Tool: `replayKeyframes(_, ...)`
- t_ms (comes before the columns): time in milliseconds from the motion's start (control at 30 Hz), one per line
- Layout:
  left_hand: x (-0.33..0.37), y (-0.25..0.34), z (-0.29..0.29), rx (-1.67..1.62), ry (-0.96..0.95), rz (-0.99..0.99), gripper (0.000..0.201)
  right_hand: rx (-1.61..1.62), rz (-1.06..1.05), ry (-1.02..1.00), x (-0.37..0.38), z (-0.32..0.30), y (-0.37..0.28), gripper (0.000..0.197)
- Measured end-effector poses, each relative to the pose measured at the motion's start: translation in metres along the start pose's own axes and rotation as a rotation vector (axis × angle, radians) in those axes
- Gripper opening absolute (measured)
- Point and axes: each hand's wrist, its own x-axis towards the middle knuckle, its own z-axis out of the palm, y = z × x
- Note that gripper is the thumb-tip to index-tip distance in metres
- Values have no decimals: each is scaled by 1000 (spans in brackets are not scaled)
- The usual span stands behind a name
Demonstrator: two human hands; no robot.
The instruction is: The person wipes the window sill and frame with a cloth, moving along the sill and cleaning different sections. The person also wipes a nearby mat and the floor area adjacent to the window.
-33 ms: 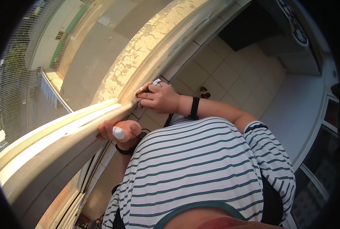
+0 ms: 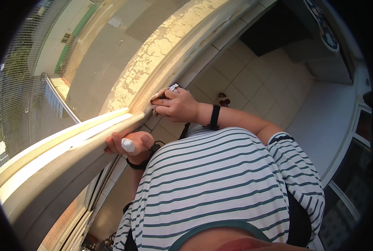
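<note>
My right hand [image 2: 179,105] presses a small pinkish cloth [image 2: 158,98] against the cream window frame [image 2: 169,67] at its corner, fingers curled over the cloth. A bit of white and dark material [image 2: 174,87] sticks out above the knuckles. My left hand [image 2: 130,144] grips the lower frame rail [image 2: 69,150] from below. A small white thing [image 2: 128,145] sits at its thumb; I cannot tell what it is. Both wrists wear black bands. My striped shirt [image 2: 220,188] fills the lower middle.
A mesh screen [image 2: 48,75] covers the window opening on the left, with buildings outside. The sill's paint is cracked [image 2: 153,54]. Below lie a tiled floor [image 2: 253,75], a pair of slippers [image 2: 223,99], a dark cabinet [image 2: 278,29] and glazed doors [image 2: 354,167] on the right.
</note>
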Motion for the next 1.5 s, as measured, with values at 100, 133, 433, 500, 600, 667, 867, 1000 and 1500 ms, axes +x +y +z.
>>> replayKeyframes(100,8,4,-4,102,-99,-17,70,-23,65,14,-7,-18,38,21)
replayKeyframes(133,11,6,-6,142,-135,-17,70,-30,78,23,-10,-26,54,22)
replayKeyframes(433,29,14,-1,435,-299,-132,75,-190,185,43,-34,-108,209,22)
replayKeyframes(500,32,16,-1,455,-323,-141,75,-211,226,47,-35,-122,241,20)
replayKeyframes(600,39,19,4,520,-330,-180,76,-249,307,41,-42,-155,287,19)
replayKeyframes(667,45,19,3,530,-332,-167,75,-242,343,23,-44,-169,312,19)
replayKeyframes(867,50,21,4,551,-335,-162,73,-206,474,-30,-56,-198,377,19)
replayKeyframes(1000,49,21,5,565,-311,-166,74,-296,572,-16,-58,-225,425,18)
replayKeyframes(1500,57,23,2,584,-323,-136,68,401,1001,413,-86,-220,422,31)
